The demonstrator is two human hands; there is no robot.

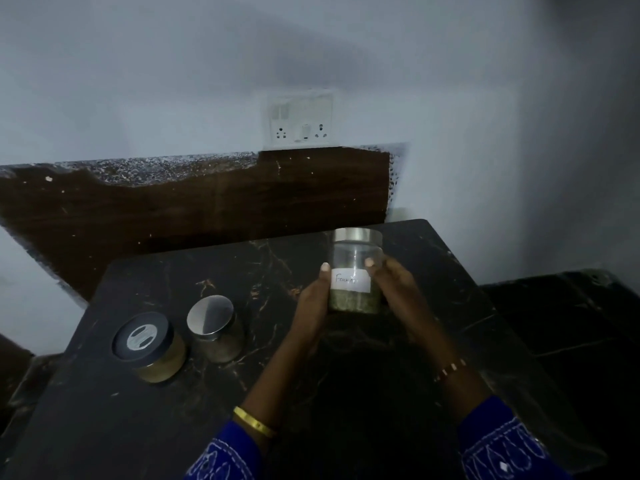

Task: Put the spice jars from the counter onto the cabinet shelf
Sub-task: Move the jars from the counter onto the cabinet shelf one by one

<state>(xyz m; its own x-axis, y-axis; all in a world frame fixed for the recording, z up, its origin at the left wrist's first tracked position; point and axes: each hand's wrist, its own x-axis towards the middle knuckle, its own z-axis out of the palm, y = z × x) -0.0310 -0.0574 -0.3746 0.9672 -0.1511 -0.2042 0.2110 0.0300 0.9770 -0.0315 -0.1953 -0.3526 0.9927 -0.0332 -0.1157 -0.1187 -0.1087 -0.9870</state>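
Note:
A clear glass jar with a steel lid and a white handwritten label holds greenish spice in its lower part. Both hands hold it upright above the dark marble counter: my left hand grips its left side, my right hand grips its right side, thumbs on the front. Two more jars stand on the counter at the left: one with a steel lid and one with a black lid. No cabinet shelf is in view.
A white switch and socket plate sits on the pale wall behind the counter. A dark brown panel runs along the wall behind the counter. A lower dark surface lies to the right.

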